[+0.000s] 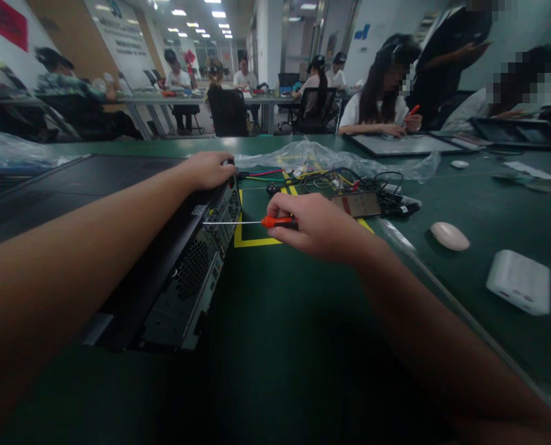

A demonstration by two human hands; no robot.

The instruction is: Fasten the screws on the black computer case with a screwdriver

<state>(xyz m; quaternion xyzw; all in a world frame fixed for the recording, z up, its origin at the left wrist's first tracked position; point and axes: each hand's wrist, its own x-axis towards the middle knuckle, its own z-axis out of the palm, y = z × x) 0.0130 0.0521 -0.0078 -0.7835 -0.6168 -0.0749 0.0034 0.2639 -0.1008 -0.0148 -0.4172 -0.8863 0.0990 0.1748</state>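
A black desktop computer case (118, 204) lies flat on the green table (294, 321), its perforated rear panel (196, 266) facing me. My left hand (208, 170) rests closed over the case's far top corner. My right hand (319, 228) is closed on a screwdriver (275, 221) with a red-orange handle. Its thin shaft points left and the tip touches the rear panel near the upper edge.
Tangled wires (331, 179) and a clear plastic bag (331, 157) lie behind my right hand, beside a phone (361, 204). A pink mouse (449, 236) and a white box (519, 281) sit to the right. People work at tablets (405, 145) across the table.
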